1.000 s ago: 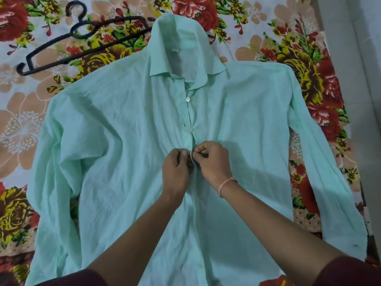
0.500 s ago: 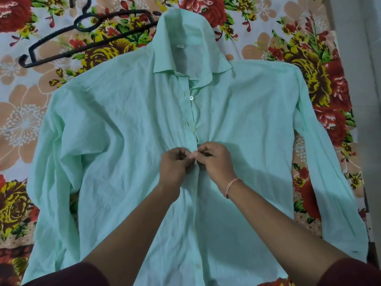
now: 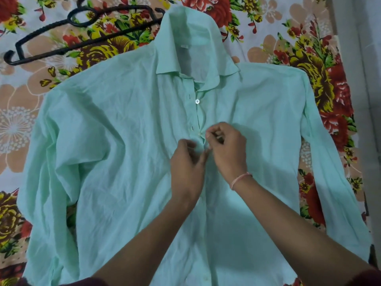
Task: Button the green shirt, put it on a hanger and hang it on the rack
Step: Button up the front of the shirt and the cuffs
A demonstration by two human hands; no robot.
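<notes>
Currently: buttoning step in hand; hanger and rack steps not yet begun.

Green shirt (image 3: 115,153) lies flat, front up, on a bed covered by a floral bedsheet (image 3: 288,38), collar at the far end, sleeves spread to left and right. Fabric is thin and creased, so it will likely shift and bunch under a pull.

Left hand (image 3: 188,164) and right hand (image 3: 226,149) meet at the placket about mid-chest. Left fingers are together, pinching the left edge of the placket. Right fingers are curled and pinched close at the right edge; whether they hold a button or only cloth cannot be told, as the spot is hidden between the fingertips. A pink thread band (image 3: 240,179) sits on the right wrist.

Farther up the placket, one white button (image 3: 197,101) shows beside its open buttonhole, unfastened. Another buttonhole below it also looks open. Near end of the placket is partly hidden by the forearms; its state cannot be told.

Black hanger (image 3: 82,32) lies on the bedsheet at far left, just beside the collar and left shoulder, one end slipping behind the collar. Rack not in view.

Judgement, next move: bring button and hole edges into line, push the button through, then work along the remaining open holes towards the collar. Needs both edges held taut and level, else the fronts will sit crooked.
</notes>
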